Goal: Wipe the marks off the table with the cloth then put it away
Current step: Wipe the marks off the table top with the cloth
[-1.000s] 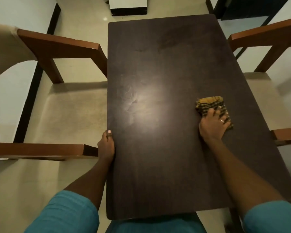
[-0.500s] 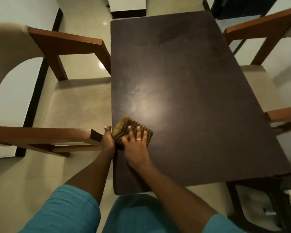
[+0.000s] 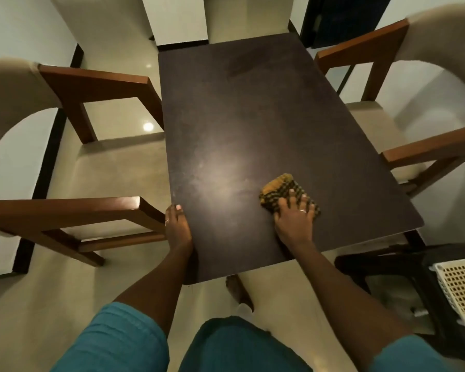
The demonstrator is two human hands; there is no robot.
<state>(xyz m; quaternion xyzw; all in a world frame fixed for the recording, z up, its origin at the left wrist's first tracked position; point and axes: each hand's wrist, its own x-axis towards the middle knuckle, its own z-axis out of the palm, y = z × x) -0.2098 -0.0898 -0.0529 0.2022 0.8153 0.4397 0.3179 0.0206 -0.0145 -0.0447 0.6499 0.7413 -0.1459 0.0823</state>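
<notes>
Wiping step: right hand (image 3: 295,221) flat, fingers spread, pressing cloth (image 3: 285,191) on worktop (image 3: 253,116); left hand (image 3: 176,229) gripping edge. Next: sweep faint smears mid-worktop.

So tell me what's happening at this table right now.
A person is wiping the dark table with a folded yellow-and-black checked cloth. The right hand presses flat on the cloth, on the near right part of the top. The left hand grips the table's left edge. Faint smudges show around the glare in the middle. Wooden chairs stand on either side, and a white basket sits lower right.
</notes>
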